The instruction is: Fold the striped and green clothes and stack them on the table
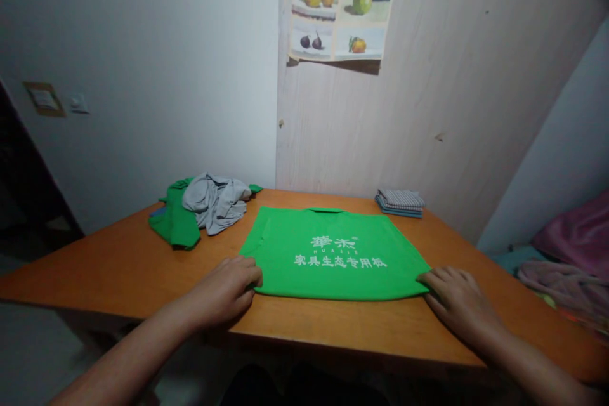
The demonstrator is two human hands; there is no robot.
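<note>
A bright green T-shirt (328, 276) with white printed lettering lies flat on the wooden table (304, 323), its neck opening at the far edge. My left hand (233, 282) is closed on the near left corner of the shirt, fingers curled over the cloth. At the near right corner, my right hand (454, 295) pinches the fabric between thumb and fingers. The near edge runs almost straight between the two hands. Parts of the fingertips are hidden under the cloth.
Crumpled grey cloth (216, 200) and green cloth (178, 222) lie at the table's back left. A small folded stack of fabric (399, 201) sits at the back right. Pink bedding (573, 235) is on the right. A fruit poster (340, 16) hangs on the wall.
</note>
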